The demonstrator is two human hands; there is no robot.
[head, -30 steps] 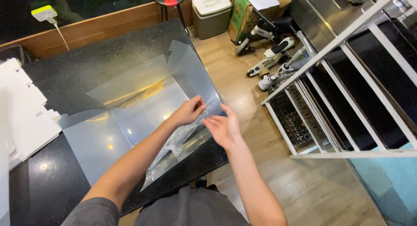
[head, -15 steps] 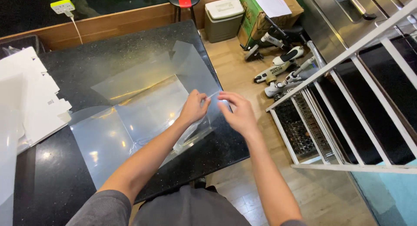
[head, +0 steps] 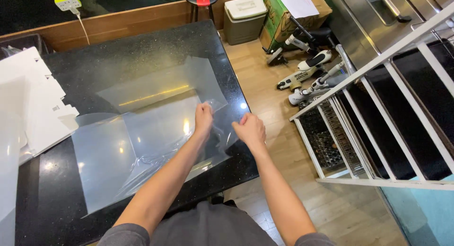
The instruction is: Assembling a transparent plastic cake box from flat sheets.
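A large clear plastic sheet (head: pixel 142 132) with fold lines lies spread over the black speckled table (head: pixel 142 52). My left hand (head: pixel 204 117) pinches the sheet's right edge near a corner. My right hand (head: pixel 250 128) is closed in a fist just to the right, above the table's right edge, and seems to grip a thin transparent film pulled off the sheet. The film between the two hands is hard to see.
Flat white cardboard pieces (head: pixel 33 99) lie stacked at the table's left. A power strip (head: pixel 67 2) sits on the wooden ledge behind. On the wooden floor to the right stand a grey bin (head: pixel 244 18), a cardboard box (head: pixel 293 9), scooters (head: pixel 307 71) and a white railing (head: pixel 378 99).
My hands have moved up and apart. The right hand has pulled away to the right of the sheet's edge, while the left stays on the sheet.
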